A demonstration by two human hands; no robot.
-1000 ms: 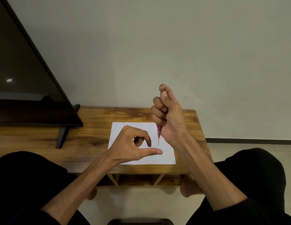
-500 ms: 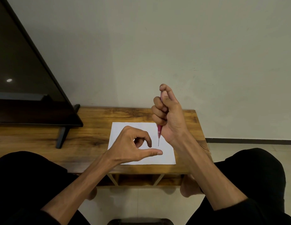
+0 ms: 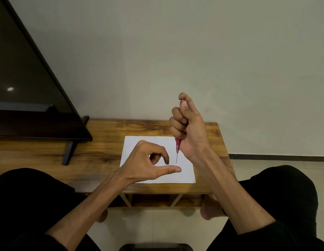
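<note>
Over the right half of the white sheet of paper point(image 3: 157, 142), the right hand point(image 3: 191, 127) grips a pink mechanical pencil point(image 3: 178, 146) in a closed fist. The pencil stands upright and a long thin lead points down at the sheet. Over the sheet's left half is the left hand point(image 3: 145, 163). Its thumb is straight and its index finger arches toward the thumb, leaving a gap between the tips, just left of the lead. Nothing shows in its hold. The sheet lies on a wooden counter point(image 3: 103, 142). Far left of the sheet stands a dark television point(image 3: 22, 87).
</note>
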